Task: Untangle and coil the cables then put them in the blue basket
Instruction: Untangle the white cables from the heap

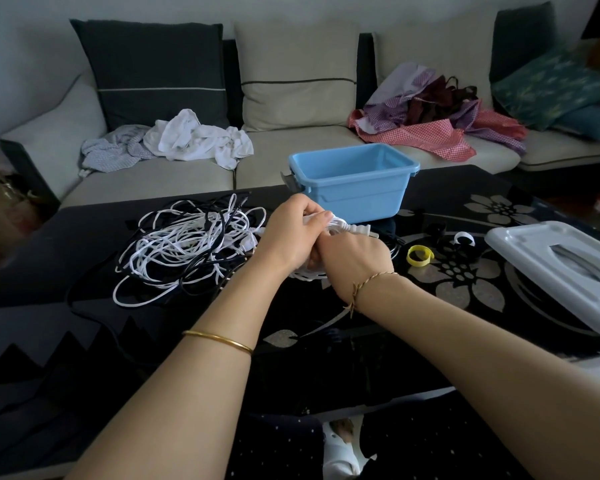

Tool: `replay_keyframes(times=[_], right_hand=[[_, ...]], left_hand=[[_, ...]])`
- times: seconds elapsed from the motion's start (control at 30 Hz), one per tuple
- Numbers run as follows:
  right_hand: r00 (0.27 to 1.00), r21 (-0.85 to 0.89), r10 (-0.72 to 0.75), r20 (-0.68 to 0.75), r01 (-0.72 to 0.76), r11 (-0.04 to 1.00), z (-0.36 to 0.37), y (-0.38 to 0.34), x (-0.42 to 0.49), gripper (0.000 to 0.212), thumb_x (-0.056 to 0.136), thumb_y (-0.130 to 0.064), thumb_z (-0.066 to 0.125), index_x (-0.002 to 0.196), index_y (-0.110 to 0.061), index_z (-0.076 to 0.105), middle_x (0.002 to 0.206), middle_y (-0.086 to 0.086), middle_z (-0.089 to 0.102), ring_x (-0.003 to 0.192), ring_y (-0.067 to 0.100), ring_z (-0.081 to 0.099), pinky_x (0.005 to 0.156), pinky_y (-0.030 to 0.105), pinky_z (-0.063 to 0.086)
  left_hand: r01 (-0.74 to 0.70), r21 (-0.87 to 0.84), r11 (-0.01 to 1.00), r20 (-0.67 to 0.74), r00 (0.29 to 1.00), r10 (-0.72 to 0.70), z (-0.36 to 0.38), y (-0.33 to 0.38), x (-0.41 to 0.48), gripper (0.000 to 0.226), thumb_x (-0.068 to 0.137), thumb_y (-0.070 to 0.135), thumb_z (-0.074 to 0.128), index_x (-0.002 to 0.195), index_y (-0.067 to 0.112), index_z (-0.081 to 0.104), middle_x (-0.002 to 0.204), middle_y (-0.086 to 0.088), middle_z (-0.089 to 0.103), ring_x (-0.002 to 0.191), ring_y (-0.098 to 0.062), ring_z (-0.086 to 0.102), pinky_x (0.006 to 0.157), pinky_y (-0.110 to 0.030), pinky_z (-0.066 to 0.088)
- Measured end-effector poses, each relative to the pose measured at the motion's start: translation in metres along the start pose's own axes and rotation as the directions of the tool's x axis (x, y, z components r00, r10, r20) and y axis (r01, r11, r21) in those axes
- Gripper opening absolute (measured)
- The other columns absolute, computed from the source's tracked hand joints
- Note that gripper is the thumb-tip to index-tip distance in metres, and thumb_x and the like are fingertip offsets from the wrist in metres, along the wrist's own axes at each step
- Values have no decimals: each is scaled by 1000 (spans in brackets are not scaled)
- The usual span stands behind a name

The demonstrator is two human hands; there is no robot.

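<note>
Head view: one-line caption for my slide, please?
At a black table, left hand and right hand grip a white cable beside the tangle, before the empty blue basket.

I can read no writing from here. The blue basket (357,194) beyond my left hand (290,237) and right hand (355,259) shows no legible label, nor does the grey lid (520,244) to their right, nor the white cable (343,226) they grip.
</note>
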State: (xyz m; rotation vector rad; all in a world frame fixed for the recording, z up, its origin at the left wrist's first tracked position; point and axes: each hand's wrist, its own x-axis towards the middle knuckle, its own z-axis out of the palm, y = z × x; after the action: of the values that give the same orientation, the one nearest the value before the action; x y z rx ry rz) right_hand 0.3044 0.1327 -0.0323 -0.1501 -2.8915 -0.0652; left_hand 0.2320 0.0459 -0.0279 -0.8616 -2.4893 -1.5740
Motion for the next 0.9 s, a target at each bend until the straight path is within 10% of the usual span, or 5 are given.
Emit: replay_keyframes(times=[0.33,0.67,0.9], right_hand=[[960,-90,-60,-274,37,995,-16,-3,-2,14,68,-3,70,80,-7,63,59,7,63,50,28,62,45,18,13],[932,-33,8,-362,-21,999,-13,10,5,12,97,-25,43,91,-21,34,82,3,64,72,31,64,46,27,25],[923,483,152,-354,41,875,-16,28,10,17,86,-34,62,94,-19,64,104,-5,54,80,21,59,69,38,49]], left_hand=[[46,-72,996,-71,996,-51,-7,-7,3,9,93,20,59,91,11,59,75,5,59,64,-11,56,70,-32,47],[74,-215,974,16,997,-72,-11,1,-3,29,96,17,54,120,11,40,93,-7,64,37,-18,55,36,-24,40],[47,-207,977,54,998,-37,-8,-1,-4,9,97,11,51,88,7,51,73,-2,59,38,-24,54,36,-24,38]])
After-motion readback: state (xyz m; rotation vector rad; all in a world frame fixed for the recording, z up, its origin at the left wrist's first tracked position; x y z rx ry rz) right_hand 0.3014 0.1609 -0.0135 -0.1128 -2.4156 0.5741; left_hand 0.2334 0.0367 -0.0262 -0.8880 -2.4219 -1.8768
